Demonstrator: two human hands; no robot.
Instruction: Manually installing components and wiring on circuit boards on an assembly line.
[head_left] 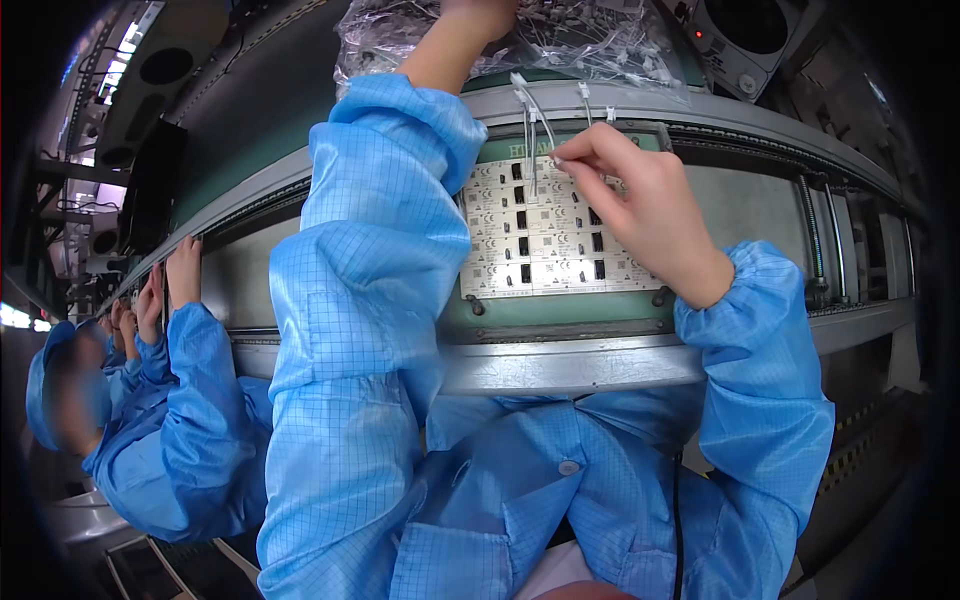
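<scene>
Blue sleeve (pixel 365 250) overlaps board (pixel 570 310); bag (pixel 610 50) beyond; right fingers (pixel 602 146) pinch cable (pixel 545 118); left hand's (pixel 482 18) unclear.

The person is wearing a shiny blue, grid-patterned smock (pixel 520 500) with loose, creased sleeves (pixel 345 330); a round button (pixel 569 467) and thin black cord (pixel 679 520) are showing in front.

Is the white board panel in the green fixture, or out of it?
In: the panel lies within the green fixture, whose border shows below.
</scene>
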